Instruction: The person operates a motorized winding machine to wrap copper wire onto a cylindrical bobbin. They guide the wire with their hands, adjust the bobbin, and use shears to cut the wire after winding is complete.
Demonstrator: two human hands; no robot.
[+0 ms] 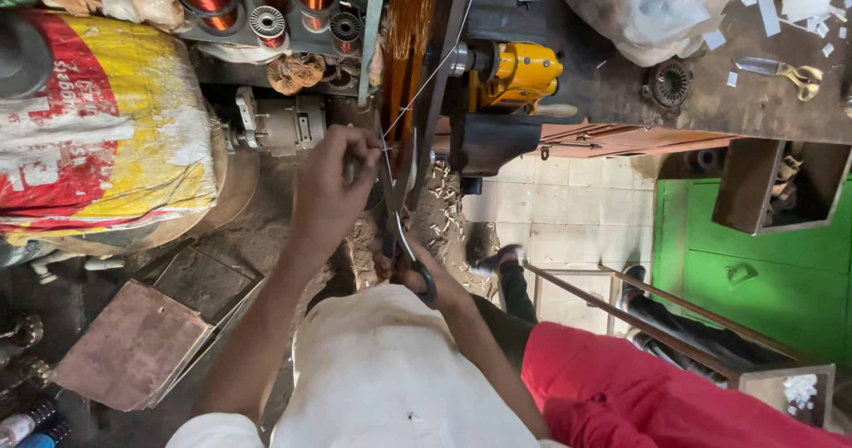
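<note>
Bulging printed sack (106,129), red, yellow, white, left side; clear plastic bag (648,9), top bench.

Pretty cramped around the hands – a big red-and-yellow sack (106,129) crowds the left, the small grey motor (280,124) and yellow machine (519,74) block things up ahead. Open tiled floor (577,213) sits right – until the metal frame (639,310).
</note>
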